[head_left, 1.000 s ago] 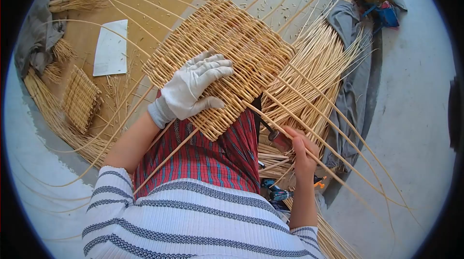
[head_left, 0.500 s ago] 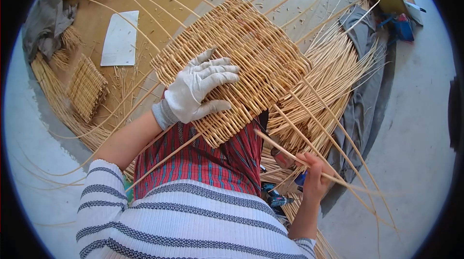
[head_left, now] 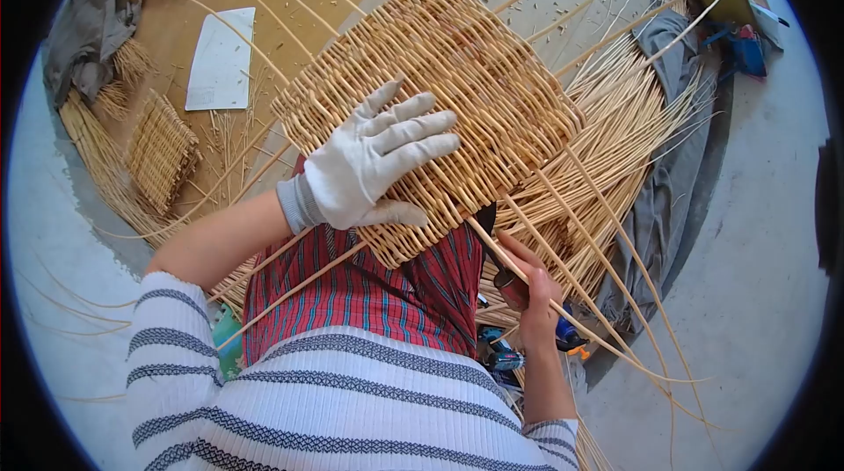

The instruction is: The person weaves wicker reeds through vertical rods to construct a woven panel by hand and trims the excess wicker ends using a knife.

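A square woven wicker panel (head_left: 440, 58) rests across my lap, with long stakes sticking out from its sides. My left hand (head_left: 374, 154), in a white glove, lies on the panel with its fingers spread. Bare and closed, my right hand (head_left: 534, 295) grips a willow rod (head_left: 571, 319) just off the panel's lower right edge. The rod's upper tip meets that edge; whether it has entered the weave I cannot tell. Below the panel is my red checked apron (head_left: 352, 282).
A heap of willow rods (head_left: 615, 146) lies on grey cloth (head_left: 673, 198) at the right. A smaller woven panel (head_left: 161, 152) and a white sheet (head_left: 220, 58) are on the left. A power drill (head_left: 503, 355) sits low beside my right forearm. Stakes fan out widely.
My right hand has moved up and left, bringing the rod's tip to the panel's edge. The gloved left hand has shifted slightly right, fingers a bit more spread.
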The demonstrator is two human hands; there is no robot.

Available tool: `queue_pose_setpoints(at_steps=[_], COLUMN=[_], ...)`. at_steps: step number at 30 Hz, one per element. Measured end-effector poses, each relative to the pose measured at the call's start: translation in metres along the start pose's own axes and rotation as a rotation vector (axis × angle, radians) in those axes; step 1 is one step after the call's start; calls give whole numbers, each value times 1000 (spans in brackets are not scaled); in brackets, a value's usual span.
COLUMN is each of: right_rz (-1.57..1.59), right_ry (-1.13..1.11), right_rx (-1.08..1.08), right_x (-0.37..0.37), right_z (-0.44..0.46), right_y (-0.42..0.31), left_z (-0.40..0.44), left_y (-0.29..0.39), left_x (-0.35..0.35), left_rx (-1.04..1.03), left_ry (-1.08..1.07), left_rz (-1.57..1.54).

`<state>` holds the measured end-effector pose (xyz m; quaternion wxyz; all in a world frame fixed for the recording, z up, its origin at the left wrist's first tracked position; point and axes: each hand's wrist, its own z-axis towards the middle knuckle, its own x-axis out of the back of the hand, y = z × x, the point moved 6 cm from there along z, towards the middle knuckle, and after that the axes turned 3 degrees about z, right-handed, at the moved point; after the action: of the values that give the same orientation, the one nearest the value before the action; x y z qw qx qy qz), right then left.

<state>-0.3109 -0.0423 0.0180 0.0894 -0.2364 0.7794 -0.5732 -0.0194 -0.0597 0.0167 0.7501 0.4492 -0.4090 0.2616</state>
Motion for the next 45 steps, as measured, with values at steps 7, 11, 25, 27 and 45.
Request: queue_pose_setpoints(at_steps=[7, 11, 25, 27, 45], right_rz=[-39, -133, -513, -563, -293], right_ry=[-342, -377, -305, -199, -98], right_rx=[-181, -135, -129, -153, -75], right_x=[-9, -5, -4, 4, 4], right_z=[21, 31, 35, 31, -79], right_y=[23, 21, 24, 31, 53], left_z=[3, 2, -2, -3, -8], left_y=[1, 2, 5, 6, -6], left_x=[-17, -22, -23, -24, -19], left_rx=[-44, -15, 37, 24, -35], left_ry=[-58, -26, -9, 18, 99], left_rz=[88, 138, 210, 235, 133])
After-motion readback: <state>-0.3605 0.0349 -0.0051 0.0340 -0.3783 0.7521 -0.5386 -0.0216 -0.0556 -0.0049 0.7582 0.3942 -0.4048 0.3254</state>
